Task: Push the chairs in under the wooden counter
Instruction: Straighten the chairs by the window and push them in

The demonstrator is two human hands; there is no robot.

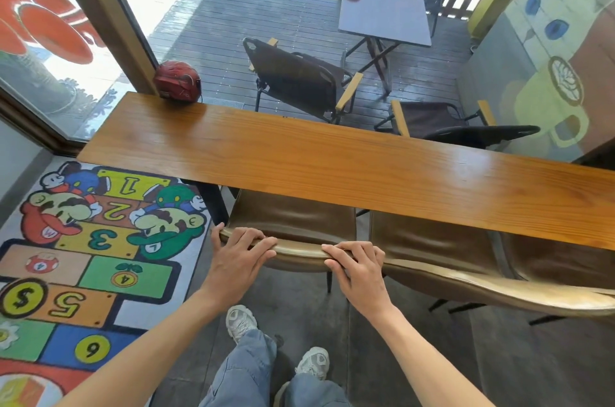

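A long wooden counter [332,157] runs across the view from left to right. Under its near edge stand three brown leather chairs in a row. On the leftmost chair [293,220] both hands grip the top of the backrest: my left hand [238,252] at its left end, my right hand [357,268] at its right end. Its seat lies partly beneath the counter. The middle chair [432,240] and the right chair [562,260] sit beside it, also partly under the counter.
A red helmet [178,82] rests on the counter's far left corner. A painted hopscotch mat [90,257] covers the floor at left. Beyond the glass are dark folding chairs [299,80] and a small grey table [382,17] on a deck. My feet stand right behind the chair.
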